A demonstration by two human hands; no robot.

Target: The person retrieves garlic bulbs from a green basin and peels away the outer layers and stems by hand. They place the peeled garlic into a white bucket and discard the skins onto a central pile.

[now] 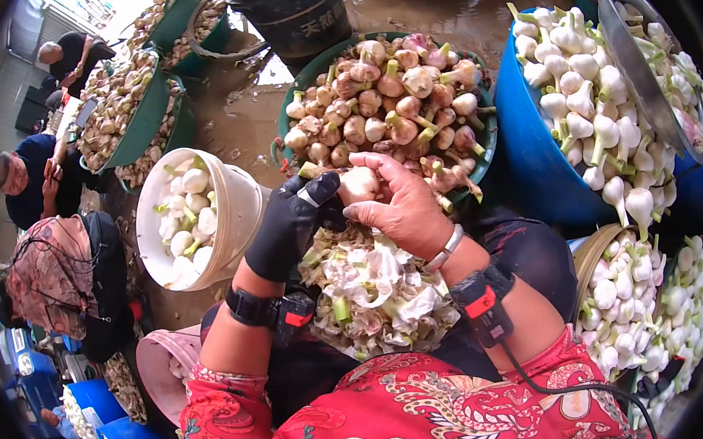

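A pale garlic bulb (pixel 359 185) sits between my two hands, over a heap of peeled skins. My left hand (pixel 294 216), in a black glove with a light band across one finger, is closed at the bulb's left side. Whether it also grips a small tool is hidden. The bare fingers and thumb of my right hand (pixel 405 206) pinch the bulb from the right. Just beyond stands a green basin (pixel 286 116) of unpeeled garlic with brownish skins. Below my hands lie loose garlic skins (pixel 374 288), some with cut green stems.
To the left a white bucket (pixel 238 217) holds cleaned bulbs. A blue tub (pixel 521 154) heaped with white garlic stands right, a metal basin (pixel 639 69) leaning on it. More garlic (pixel 626 304) lies lower right. A black bucket (pixel 288 16) stands ahead. Other people (pixel 30 176) sit at left.
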